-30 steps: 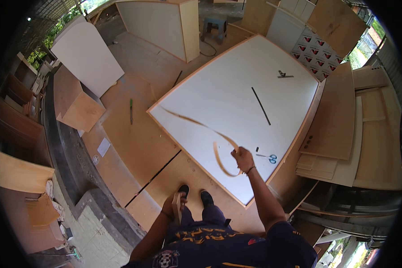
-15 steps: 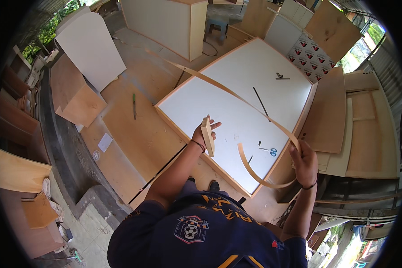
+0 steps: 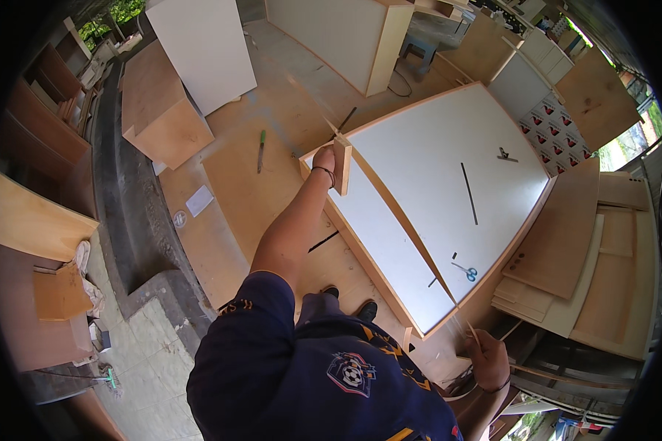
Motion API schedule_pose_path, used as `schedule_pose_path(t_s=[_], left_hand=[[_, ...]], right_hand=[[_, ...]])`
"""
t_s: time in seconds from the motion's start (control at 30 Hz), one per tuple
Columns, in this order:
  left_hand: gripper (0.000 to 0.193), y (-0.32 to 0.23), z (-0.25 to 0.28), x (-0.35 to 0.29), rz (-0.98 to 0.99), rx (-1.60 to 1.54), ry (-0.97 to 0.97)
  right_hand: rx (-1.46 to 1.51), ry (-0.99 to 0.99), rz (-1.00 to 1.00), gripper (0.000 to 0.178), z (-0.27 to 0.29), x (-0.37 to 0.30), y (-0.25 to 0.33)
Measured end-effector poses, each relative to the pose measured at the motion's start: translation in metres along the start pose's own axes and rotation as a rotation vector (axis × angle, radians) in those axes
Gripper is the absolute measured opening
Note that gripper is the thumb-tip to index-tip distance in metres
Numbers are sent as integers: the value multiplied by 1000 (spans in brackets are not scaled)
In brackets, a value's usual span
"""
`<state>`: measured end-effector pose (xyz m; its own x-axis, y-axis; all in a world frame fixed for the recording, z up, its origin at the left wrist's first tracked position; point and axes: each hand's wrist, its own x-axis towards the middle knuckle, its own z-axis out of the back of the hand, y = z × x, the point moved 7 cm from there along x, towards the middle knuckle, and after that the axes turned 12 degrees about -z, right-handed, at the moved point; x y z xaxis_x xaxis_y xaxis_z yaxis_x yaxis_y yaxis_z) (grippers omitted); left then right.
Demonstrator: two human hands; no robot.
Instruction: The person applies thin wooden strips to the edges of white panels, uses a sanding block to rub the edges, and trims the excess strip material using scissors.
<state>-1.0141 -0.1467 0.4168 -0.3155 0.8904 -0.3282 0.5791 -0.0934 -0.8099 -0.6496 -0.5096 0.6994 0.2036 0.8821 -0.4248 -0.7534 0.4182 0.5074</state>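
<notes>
My left hand [image 3: 323,162] is closed around a small wooden block [image 3: 343,166] at the near-left corner of a white-topped panel [image 3: 449,154] with wood-coloured edges. From beside that block, a long thin edging strip [image 3: 399,211] runs diagonally over the panel toward the lower right. There my right hand [image 3: 488,361] pinches the strip, beyond the panel's near corner. Whether the block presses on the strip is hard to make out. On the panel lie blue-handled scissors [image 3: 466,272], a thin dark bar [image 3: 469,193] and a small metal clamp-like piece [image 3: 506,155].
A green-handled knife [image 3: 261,151] lies on the brown floor sheet to the left. Behind it stand a wooden box [image 3: 164,110] and a white panel [image 3: 206,51]. A large cabinet [image 3: 338,37] is at the back. Wooden boards [image 3: 559,228] lean on the right.
My left hand and the block have moved farther away, to the panel's left corner. My right hand has dropped lower, and the strip's loose curl has left the panel top.
</notes>
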Motion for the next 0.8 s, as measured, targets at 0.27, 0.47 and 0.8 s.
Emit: schedule_pose_path(t_s=[0.27, 0.47, 0.8], left_hand=[[50, -23, 67, 29, -56, 1068, 25], [65, 2, 70, 39, 91, 1104, 153], [40, 0, 95, 78, 84, 687, 4]], right_hand=[[-55, 16, -17, 20, -29, -12, 26], [-28, 37, -125, 20, -40, -26, 16], [-72, 70, -74, 22, -56, -38, 20]])
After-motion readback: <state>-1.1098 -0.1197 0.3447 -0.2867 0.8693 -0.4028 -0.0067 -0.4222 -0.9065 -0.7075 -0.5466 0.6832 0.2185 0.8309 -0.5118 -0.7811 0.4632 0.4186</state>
